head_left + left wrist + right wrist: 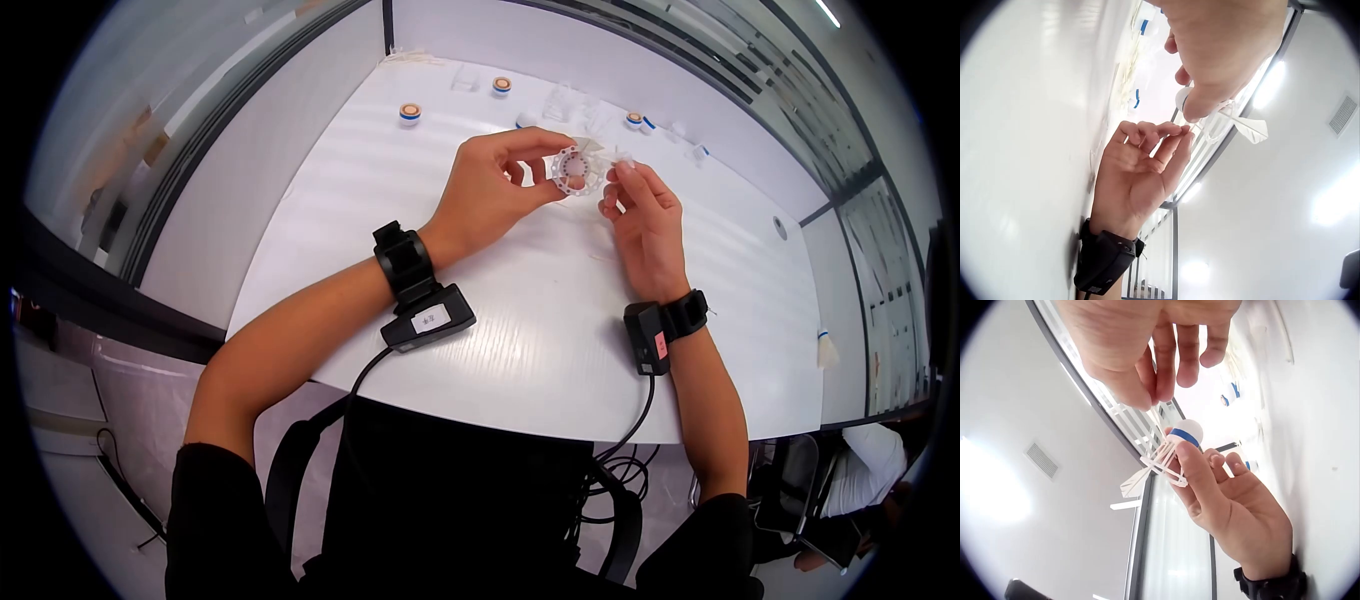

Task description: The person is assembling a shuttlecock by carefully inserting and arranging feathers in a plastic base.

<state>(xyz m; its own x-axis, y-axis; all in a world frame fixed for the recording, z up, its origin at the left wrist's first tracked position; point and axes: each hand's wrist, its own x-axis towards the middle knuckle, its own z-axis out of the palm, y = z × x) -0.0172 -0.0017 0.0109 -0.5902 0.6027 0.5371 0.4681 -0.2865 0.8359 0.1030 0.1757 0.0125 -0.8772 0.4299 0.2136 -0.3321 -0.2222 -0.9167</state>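
My left hand point(495, 185) holds a partly feathered shuttlecock point(1186, 432) between thumb and fingers, its rounded white head banded in blue. An openwork white plastic frame point(1163, 464) spreads from that head, and one white feather point(1252, 130) sticks out from the frame's far side. Close beside it, my right hand point(648, 215) pinches a small whitish piece point(622, 158) between thumb and fingertips. In the right wrist view, a thin pale strip shows below those fingertips, near the shuttlecock's head; the fingers mostly hide it.
Cork heads with blue bands point(410, 114) stand toward the back of the white table point(530, 340). Clear plastic pieces point(558, 102) lie behind my hands, and thin white sticks point(412, 57) at the back left corner. Low partitions point(600, 60) border the table. Another person's white sleeve point(872, 465) shows at lower right.
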